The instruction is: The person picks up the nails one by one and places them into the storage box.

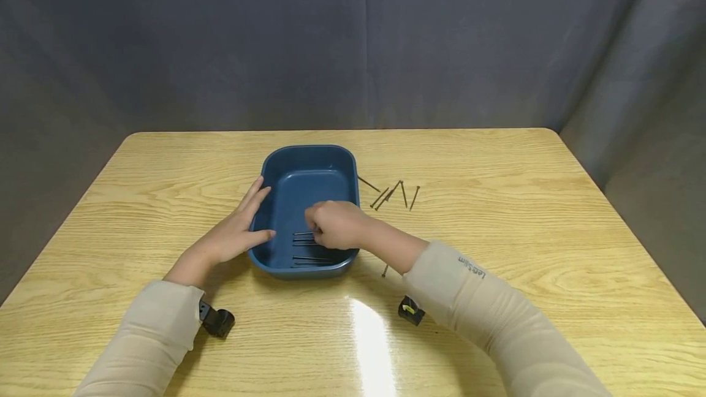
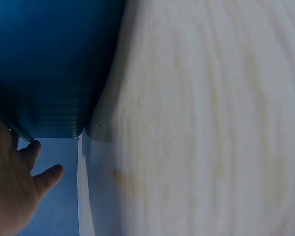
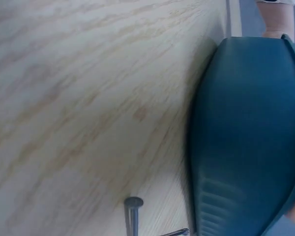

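A person's left hand (image 1: 234, 234) spreads its straight fingers and thumb along the left rim of a blue bin (image 1: 292, 201), which stands left of the middle of a wood-grain table (image 1: 496, 213), its far wall near the table's far edge. The right hand (image 1: 339, 225) reaches over the bin's right side, fingers curled low inside; whether they grasp anything cannot be told, since the back of the hand hides the fingertips. Beneath and beside it, at the bin's near end, at least five dark nails (image 1: 311, 257) lie roughly parallel, heads to the left. More loose nails (image 1: 389, 195) are scattered on the table just beyond the bin's right wall, some crossing, well in from the table's right edge. A single nail (image 1: 385, 271) pokes out beside the right forearm, toward the table's near edge.

Only the head view shows the inside of the bin. The right wrist camera gives the outer wall instead and, up close, the round flat head of a nail on the table, with part of another nail (image 3: 177, 232) just beside the bin. The left wrist camera shows fingers apart near the rim.
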`<state>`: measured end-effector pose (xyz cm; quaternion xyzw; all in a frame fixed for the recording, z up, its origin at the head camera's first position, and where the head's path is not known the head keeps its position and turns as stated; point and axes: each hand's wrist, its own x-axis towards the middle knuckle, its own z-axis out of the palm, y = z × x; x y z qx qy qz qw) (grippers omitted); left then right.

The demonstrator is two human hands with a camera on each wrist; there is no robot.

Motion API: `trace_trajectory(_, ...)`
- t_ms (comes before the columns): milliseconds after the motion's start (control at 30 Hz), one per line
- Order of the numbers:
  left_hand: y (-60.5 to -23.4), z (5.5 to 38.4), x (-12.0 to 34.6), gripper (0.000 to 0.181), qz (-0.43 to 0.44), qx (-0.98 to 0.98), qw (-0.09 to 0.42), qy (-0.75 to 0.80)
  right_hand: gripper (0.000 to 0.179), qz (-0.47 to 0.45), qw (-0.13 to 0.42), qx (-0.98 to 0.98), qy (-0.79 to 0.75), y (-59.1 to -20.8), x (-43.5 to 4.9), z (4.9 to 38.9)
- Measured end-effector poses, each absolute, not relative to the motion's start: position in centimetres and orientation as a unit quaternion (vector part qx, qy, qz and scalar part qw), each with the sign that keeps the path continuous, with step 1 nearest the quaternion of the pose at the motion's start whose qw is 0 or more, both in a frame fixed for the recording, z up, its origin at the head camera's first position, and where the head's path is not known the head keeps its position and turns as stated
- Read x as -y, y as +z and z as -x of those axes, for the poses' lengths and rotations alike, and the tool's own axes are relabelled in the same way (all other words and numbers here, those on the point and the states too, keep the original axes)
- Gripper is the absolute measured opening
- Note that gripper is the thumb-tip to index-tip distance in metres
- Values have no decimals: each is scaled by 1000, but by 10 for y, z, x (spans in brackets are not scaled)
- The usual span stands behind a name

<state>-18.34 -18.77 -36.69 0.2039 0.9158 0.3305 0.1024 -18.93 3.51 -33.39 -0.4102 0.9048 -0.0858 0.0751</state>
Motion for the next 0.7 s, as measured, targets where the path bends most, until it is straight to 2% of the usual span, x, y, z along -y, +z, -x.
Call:
trace_trajectory(67, -367, 183, 188, 78, -203, -917, 102, 329, 2, 411, 67, -904, -99, -333, -38, 188)
trace_trajectory(300, -367, 184, 188, 78, -204, -916, 102, 330, 13, 405, 45, -902, -144, -326, -49, 182)
trace_trajectory(700, -369, 184, 189, 78, -208, -915, 100, 329, 5, 407, -1, -885, -227, -324, -73, 174)
